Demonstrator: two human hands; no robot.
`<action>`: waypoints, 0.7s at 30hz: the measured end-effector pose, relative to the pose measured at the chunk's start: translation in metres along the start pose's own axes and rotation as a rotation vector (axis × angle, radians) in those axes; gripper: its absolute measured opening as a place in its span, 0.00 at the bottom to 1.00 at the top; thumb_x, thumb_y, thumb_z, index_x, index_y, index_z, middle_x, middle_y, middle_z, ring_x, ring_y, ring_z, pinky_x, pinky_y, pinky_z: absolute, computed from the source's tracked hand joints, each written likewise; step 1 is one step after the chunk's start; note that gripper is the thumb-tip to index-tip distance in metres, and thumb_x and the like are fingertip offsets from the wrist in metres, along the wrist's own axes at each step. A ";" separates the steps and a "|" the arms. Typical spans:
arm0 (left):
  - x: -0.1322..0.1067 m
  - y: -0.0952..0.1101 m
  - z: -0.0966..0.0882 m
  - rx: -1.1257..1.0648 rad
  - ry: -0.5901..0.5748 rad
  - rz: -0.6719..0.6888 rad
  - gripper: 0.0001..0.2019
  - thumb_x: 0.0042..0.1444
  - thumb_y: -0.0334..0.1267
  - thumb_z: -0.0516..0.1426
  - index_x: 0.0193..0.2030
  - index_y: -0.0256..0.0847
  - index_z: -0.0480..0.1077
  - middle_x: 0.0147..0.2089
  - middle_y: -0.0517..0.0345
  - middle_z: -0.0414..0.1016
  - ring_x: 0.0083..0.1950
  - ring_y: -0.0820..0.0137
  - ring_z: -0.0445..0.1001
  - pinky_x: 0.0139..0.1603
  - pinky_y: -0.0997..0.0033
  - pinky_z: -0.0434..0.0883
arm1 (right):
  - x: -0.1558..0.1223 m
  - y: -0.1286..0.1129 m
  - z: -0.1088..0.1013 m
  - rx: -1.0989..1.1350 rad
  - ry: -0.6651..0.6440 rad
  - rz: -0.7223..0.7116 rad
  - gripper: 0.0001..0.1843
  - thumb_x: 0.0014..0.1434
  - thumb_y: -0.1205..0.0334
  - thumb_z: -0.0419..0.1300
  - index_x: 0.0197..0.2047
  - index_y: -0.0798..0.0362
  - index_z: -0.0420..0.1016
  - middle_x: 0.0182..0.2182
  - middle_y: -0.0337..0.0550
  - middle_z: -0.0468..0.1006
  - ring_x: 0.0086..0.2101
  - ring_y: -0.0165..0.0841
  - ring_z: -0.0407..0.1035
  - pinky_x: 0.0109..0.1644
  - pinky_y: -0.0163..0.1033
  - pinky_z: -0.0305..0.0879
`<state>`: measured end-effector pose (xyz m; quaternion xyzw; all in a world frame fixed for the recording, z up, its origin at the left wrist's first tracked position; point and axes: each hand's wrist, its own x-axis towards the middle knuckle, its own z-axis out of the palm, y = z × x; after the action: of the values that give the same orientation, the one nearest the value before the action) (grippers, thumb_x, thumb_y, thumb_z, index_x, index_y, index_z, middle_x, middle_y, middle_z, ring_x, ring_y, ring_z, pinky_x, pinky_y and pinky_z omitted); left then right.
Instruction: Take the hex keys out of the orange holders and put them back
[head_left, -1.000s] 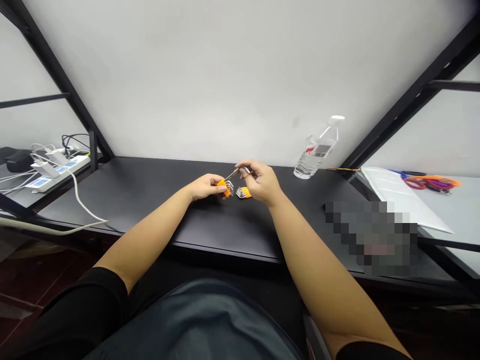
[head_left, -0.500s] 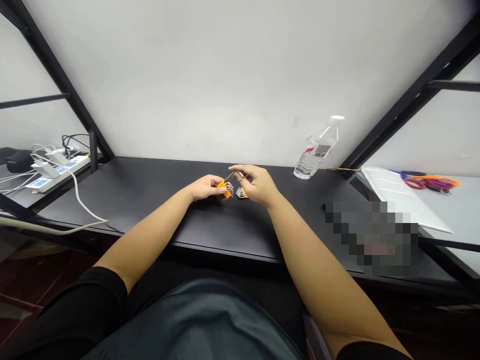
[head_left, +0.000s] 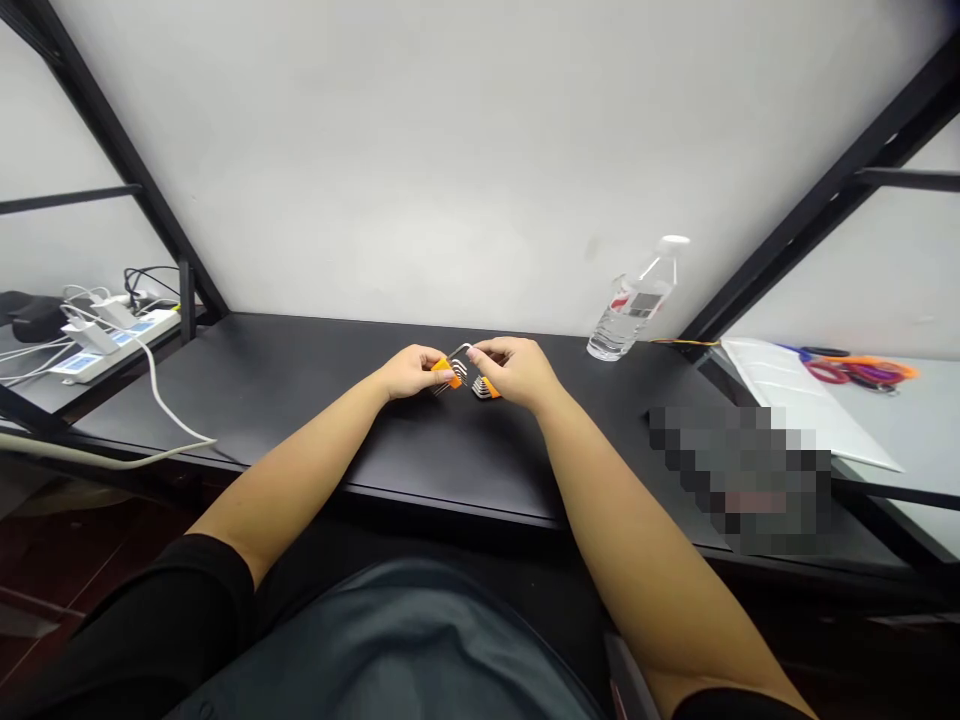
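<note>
On a black desk (head_left: 247, 420) stands a clear plastic water bottle (head_left: 628, 318) holding water. Near the desk's middle, the left hand (head_left: 411, 372) closes around an orange holder of steel hex keys (head_left: 447, 373), and the right hand (head_left: 511, 370) closes around a second orange holder (head_left: 487, 390). The hands are closer together than a moment ago.

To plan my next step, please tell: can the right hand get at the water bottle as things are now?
Probably yes. The right hand is on an orange-handled hex key set and must let go first, but the water bottle stands ahead on the black desk, with nothing visible between.
</note>
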<state>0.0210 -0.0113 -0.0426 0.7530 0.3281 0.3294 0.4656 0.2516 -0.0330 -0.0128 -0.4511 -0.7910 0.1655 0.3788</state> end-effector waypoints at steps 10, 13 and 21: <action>0.003 -0.003 0.001 0.028 0.034 -0.014 0.24 0.53 0.54 0.66 0.43 0.32 0.79 0.40 0.47 0.82 0.40 0.66 0.78 0.44 0.67 0.72 | -0.005 -0.012 0.005 -0.092 -0.190 0.024 0.20 0.66 0.45 0.54 0.40 0.50 0.80 0.32 0.42 0.82 0.30 0.34 0.70 0.32 0.37 0.60; 0.004 -0.005 0.002 -0.029 0.093 -0.016 0.25 0.52 0.56 0.66 0.44 0.32 0.79 0.42 0.46 0.82 0.42 0.66 0.78 0.47 0.66 0.72 | -0.005 -0.015 0.008 -0.141 -0.203 0.037 0.20 0.68 0.45 0.51 0.38 0.50 0.76 0.32 0.42 0.80 0.29 0.33 0.68 0.31 0.37 0.57; 0.001 0.005 0.000 -0.158 0.023 -0.008 0.25 0.51 0.54 0.68 0.45 0.32 0.79 0.46 0.43 0.82 0.47 0.62 0.79 0.54 0.61 0.72 | -0.003 -0.016 0.011 -0.239 -0.268 -0.043 0.16 0.71 0.54 0.48 0.33 0.50 0.67 0.32 0.44 0.76 0.30 0.34 0.65 0.32 0.38 0.55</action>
<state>0.0224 -0.0124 -0.0384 0.7087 0.3094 0.3610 0.5212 0.2346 -0.0431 -0.0111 -0.4496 -0.8580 0.1210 0.2170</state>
